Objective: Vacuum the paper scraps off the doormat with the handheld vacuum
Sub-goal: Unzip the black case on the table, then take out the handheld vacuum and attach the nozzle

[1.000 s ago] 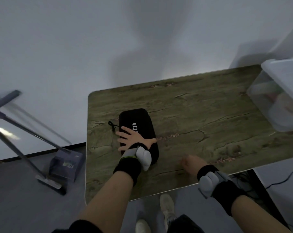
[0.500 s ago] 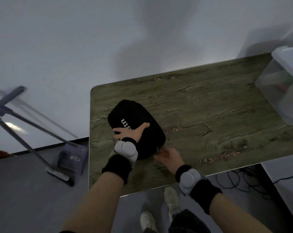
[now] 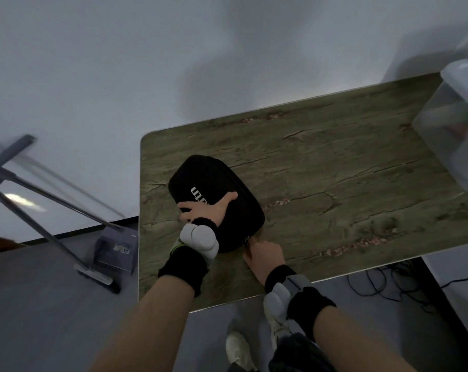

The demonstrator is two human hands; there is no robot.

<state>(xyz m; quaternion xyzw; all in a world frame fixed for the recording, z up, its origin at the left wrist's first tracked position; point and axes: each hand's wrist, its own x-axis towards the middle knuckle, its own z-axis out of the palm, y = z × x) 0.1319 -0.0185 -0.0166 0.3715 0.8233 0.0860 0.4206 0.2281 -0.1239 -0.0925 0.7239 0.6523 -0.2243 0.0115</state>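
Black wristbands sit on both forearms at the mat's near edge. The right hand (image 3: 265,255) is at the near end of the case (image 3: 216,202), fingers curled at what looks like its zipper pull, though whether they pinch it I cannot tell. The left hand (image 3: 206,209) lies flat on the case lid with fingers spread, pressing it down. Judging by this, the task has barely begun: the vacuum is not in view, presumably still zipped inside, and the scraps (image 3: 356,244) lie untouched in thin lines across the doormat (image 3: 334,162), some near the front edge, some by the case, more toward the far edge. A clear bin (image 3: 452,130) occupies the far right corner and may crowd sweeping there. Off the left edge stand a tripod (image 3: 39,200) and a small box (image 3: 114,249).
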